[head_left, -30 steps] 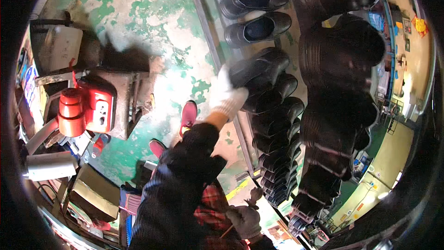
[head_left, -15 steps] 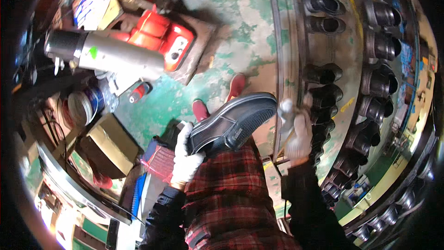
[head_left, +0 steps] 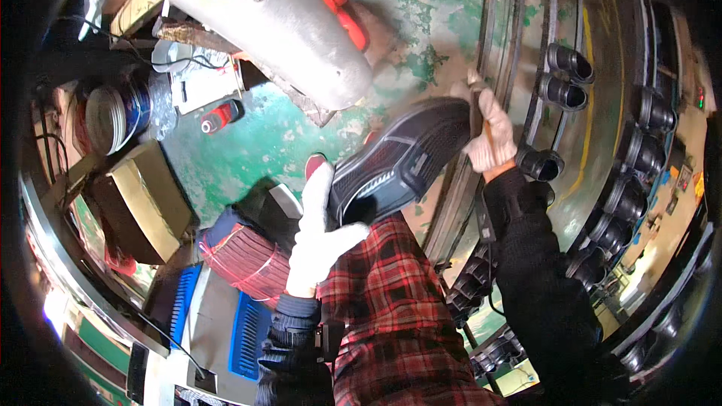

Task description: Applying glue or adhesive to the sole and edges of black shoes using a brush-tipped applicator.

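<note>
A black slip-on shoe [head_left: 402,162] is held tilted over my lap, its toe up to the right. My left hand [head_left: 314,229], in a white glove, grips its heel end, the thumb stretched out along the near side of the opening. My right hand [head_left: 492,135], also gloved, is at the toe. Its fingers are closed around a tool with a thin wooden handle [head_left: 489,134]. The tool's head is blurred beside the toe, so I cannot tell its kind or whether it touches the shoe.
Black shoes [head_left: 562,92] stand on metal rack rails at the right, with more shoes [head_left: 639,152] farther right. A grey metal cylinder [head_left: 271,26] juts in at the upper left. A red-and-black bottle [head_left: 222,116], a cardboard box [head_left: 154,199] and a tied dark-red bundle [head_left: 244,262] lie at the left.
My right hand has moved up, bringing the tool close against the shoe's toe. The shoe has shifted slightly right and up. My view has turned, and the metal cylinder looks nearer.
</note>
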The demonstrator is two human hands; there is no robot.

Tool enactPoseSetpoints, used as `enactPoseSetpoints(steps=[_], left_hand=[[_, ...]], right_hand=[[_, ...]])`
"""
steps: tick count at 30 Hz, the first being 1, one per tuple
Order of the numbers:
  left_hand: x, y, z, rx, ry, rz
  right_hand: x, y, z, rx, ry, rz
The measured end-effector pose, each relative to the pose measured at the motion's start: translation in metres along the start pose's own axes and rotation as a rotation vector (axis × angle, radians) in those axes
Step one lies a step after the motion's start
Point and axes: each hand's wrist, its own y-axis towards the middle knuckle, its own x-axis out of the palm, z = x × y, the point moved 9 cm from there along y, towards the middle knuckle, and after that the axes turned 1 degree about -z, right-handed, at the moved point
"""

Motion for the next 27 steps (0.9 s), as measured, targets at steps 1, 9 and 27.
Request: enactPoseSetpoints(steps=[1,9,27], left_hand=[[-0.002,0.006,0.003,0.014,0.009,0.020],[-0.015,0.001,0.010,-0.060,-0.573,0.133],[0.051,-0.054,-0.027,-1.003,-1.453,-0.055]], right_hand=[[0.001,0.011,-0.003,0.006,0.032,-0.007],[0.070,0.040,0.017,0.124,-0.084,-0.238],[0.097,0.036,0.017,0.103,-0.444,-0.105]])
